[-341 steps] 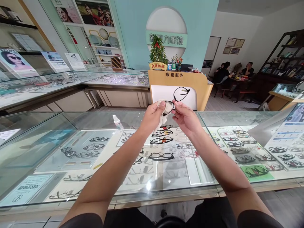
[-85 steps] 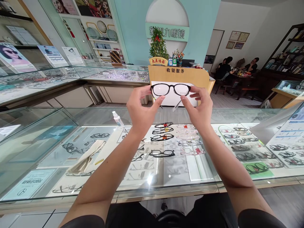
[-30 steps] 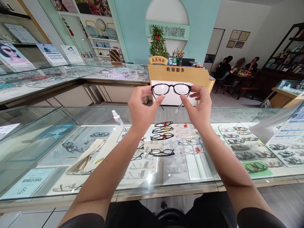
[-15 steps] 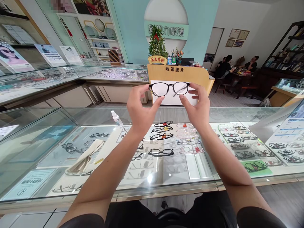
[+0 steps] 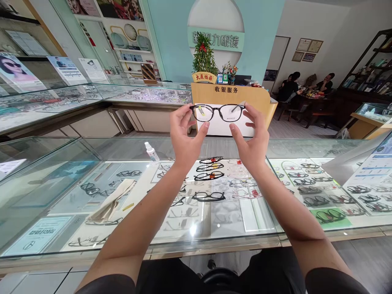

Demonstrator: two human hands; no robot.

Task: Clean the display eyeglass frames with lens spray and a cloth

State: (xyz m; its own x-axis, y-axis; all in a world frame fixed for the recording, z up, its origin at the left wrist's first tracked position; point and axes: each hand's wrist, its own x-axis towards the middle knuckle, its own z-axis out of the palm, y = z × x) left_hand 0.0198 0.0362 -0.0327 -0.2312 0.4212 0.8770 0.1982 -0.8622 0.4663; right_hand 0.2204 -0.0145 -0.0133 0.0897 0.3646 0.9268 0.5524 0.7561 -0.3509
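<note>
Nearest you: glass case w/ a cloth on it, L of your L forearm; farther out, your L hand & R hand each pinch one end of the black glasses, which sit btwn them, long axis running L to R, neither hand nearer; white bottle off L, wood counter behind
</note>
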